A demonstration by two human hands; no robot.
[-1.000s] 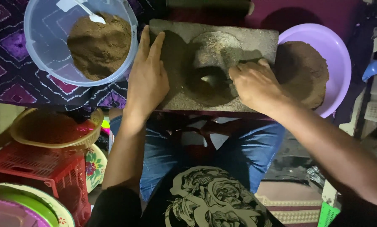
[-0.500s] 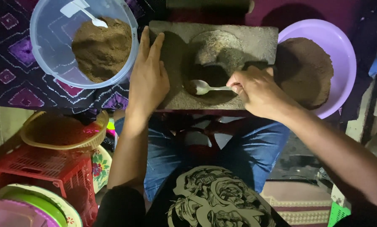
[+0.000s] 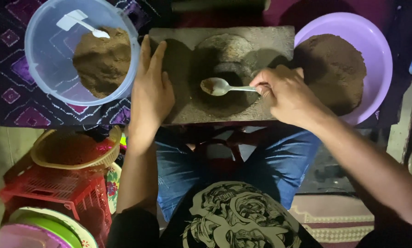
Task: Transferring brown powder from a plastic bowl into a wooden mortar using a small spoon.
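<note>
Right hand (image 3: 284, 94) is pinching the spoon (image 3: 220, 86) handle, its long axis running sideways with the powder-loaded bowl pointing left over the stone slab (image 3: 183, 105) hollow, nearer the left hand (image 3: 151, 92) lying flat and open there.

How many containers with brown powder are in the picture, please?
2. A clear plastic tub sits at upper left, beyond the left hand; a purple bowl sits at upper right, beyond the right hand. Others may be hidden.
</note>
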